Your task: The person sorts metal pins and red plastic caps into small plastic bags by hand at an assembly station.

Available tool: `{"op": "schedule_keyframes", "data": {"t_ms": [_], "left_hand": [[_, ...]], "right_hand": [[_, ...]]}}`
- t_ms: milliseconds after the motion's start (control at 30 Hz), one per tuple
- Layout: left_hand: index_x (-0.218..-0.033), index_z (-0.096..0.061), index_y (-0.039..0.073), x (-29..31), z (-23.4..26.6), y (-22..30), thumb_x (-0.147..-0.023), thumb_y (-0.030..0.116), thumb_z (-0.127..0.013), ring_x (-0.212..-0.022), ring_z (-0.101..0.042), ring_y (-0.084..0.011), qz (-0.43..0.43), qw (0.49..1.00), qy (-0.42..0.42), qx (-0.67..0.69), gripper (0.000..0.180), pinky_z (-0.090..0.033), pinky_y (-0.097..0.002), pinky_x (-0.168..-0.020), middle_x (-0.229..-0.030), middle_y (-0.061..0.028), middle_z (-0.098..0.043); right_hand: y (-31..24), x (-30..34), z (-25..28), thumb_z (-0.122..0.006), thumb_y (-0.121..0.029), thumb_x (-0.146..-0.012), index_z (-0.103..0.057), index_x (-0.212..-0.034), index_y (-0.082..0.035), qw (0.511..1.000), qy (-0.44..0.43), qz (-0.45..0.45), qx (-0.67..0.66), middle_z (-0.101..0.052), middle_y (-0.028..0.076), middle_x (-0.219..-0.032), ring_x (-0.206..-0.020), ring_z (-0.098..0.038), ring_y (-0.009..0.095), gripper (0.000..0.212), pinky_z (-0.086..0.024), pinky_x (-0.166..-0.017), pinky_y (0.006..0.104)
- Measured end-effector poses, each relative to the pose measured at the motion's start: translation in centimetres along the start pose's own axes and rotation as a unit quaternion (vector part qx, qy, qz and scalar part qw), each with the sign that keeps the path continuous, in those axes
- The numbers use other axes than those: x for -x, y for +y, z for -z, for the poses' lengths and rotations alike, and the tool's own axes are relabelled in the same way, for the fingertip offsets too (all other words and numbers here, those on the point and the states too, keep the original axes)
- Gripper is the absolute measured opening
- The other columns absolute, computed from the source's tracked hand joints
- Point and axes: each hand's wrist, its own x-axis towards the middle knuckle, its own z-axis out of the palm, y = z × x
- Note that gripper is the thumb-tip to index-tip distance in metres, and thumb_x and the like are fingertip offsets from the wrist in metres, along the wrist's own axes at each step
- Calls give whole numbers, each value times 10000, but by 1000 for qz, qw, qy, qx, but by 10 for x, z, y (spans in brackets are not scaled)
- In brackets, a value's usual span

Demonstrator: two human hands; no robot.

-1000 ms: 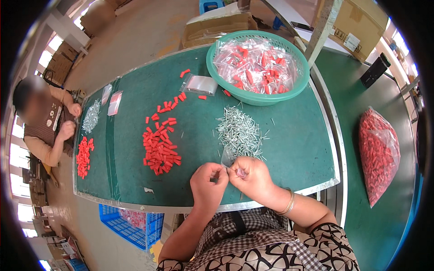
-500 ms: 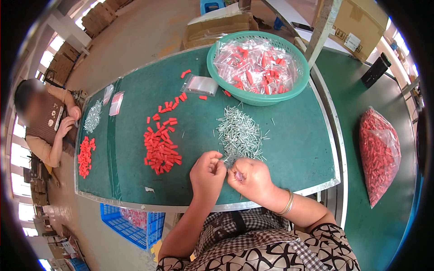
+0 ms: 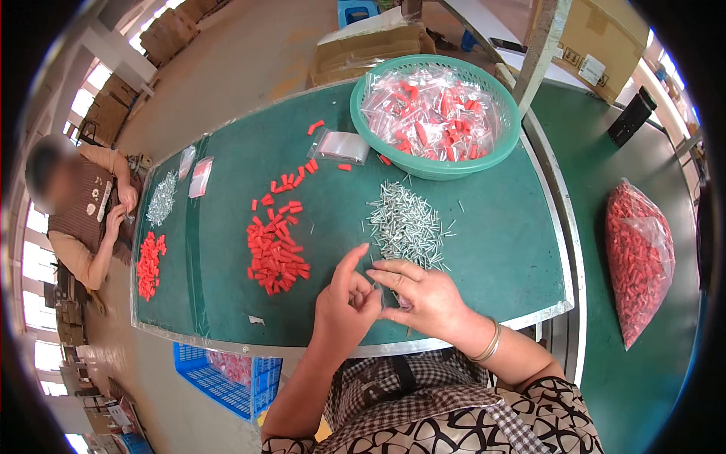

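A small clear plastic bag (image 3: 385,297) is between my hands at the table's near edge, mostly hidden by my fingers. My left hand (image 3: 344,306) pinches its left side with the thumb and bent fingers, while the index finger points up. My right hand (image 3: 427,301) grips the other side, thumb below and fingers reaching across toward the left hand. Just beyond lies a heap of silver screws or nails (image 3: 408,227). To the left is a pile of short red plastic tubes (image 3: 276,253), some strewn toward the far side.
A green basket (image 3: 435,168) of filled bags stands at the far right, beside a stack of flat bags (image 3: 340,146). Another person (image 3: 91,197) works at the left end by smaller piles. A large sack of red pieces (image 3: 639,257) lies on the right-hand table.
My left index finger has lifted and straightened. My right hand has uncurled from a fist, its fingers now stretched toward the left. The view has shifted slightly.
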Motion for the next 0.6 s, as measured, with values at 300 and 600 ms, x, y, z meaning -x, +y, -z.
{"op": "schedule_keyframes", "data": {"t_ms": [300, 600], "left_hand": [[-1361, -446, 27, 3, -2, 2, -757, -92, -615, -600, -478, -25, 18, 998, 20, 57, 638, -412, -184, -582, -667, 30, -516], [-1315, -499, 27, 5, 0, -6, -806, -59, -622, -659, -526, -26, 44, 989, 11, 141, 532, -427, -192, -607, -713, 21, -560]], "right_hand": [[-7, -2, 0, -816, -208, -669, -599, -1190, -79, 999, 8, -13, -50, -611, 70, -1173, -609, -622, 162, 579, -537, -591, 306], [2, -1, -6, -830, -227, -674, -638, -1140, -103, 992, 27, -42, -119, -652, 64, -1072, -703, -629, 221, 520, -537, -646, 310]]}}
